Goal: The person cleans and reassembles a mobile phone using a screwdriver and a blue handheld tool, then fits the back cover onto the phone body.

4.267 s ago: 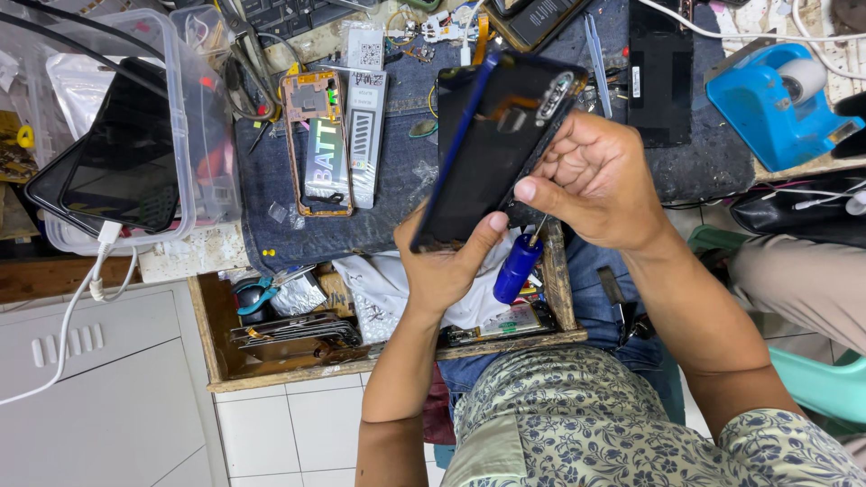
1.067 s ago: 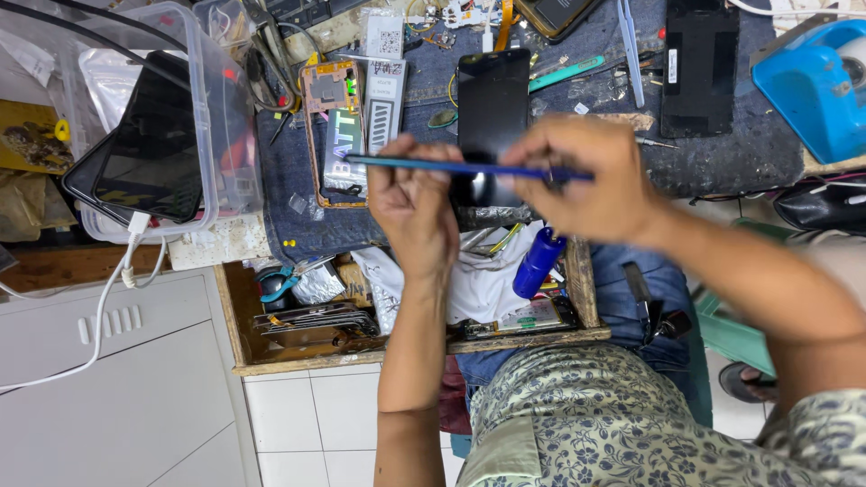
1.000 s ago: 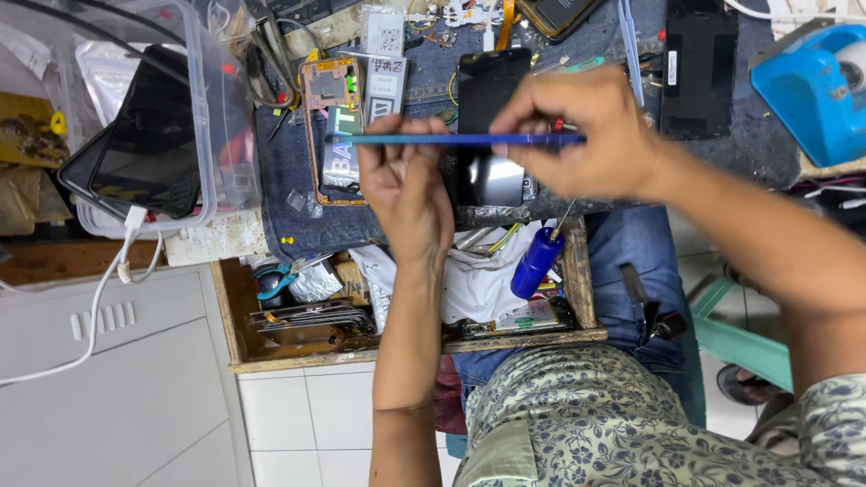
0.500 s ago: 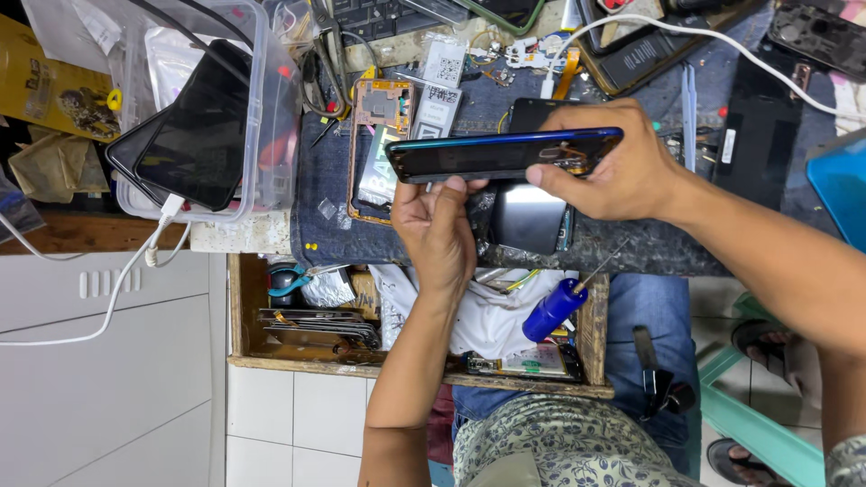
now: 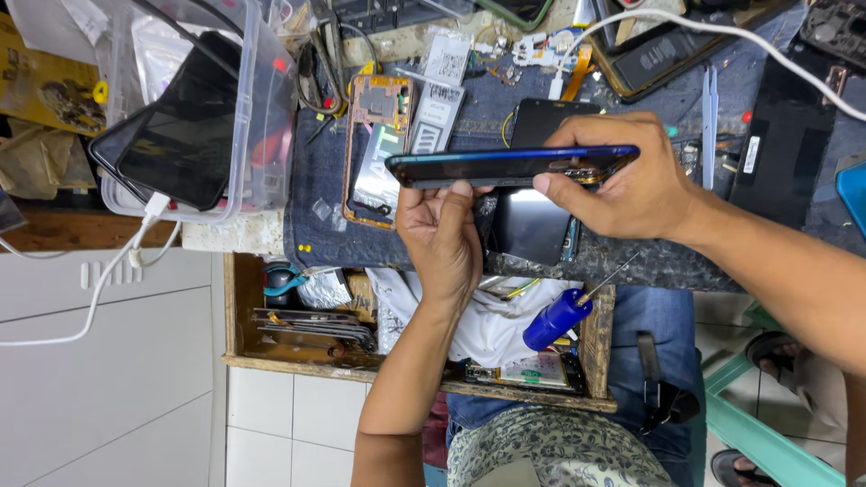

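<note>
Cluttered workbench [image 5: 631,261], two hands [image 5: 442,234], one phone [image 5: 510,167]

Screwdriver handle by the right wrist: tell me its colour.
Blue, seen in the head view: the screwdriver handle lies below the right hand.

Bright even light, soft shadows, sharp focus, slight wide-angle stretch at edges

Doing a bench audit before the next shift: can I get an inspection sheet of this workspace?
Surface: dark blue denim mat over workbench.
Job's things: slim blue phone body, held edge-on above the mat.
Clutter: orange phone frame; blue-handled screwdriver; clear plastic tub with black tablet.
Grippers: left hand supports the phone; right hand grips its end.
Cables: white cable plugged into the tablet.
Surroundings: open wooden drawer; white tiles.
</note>
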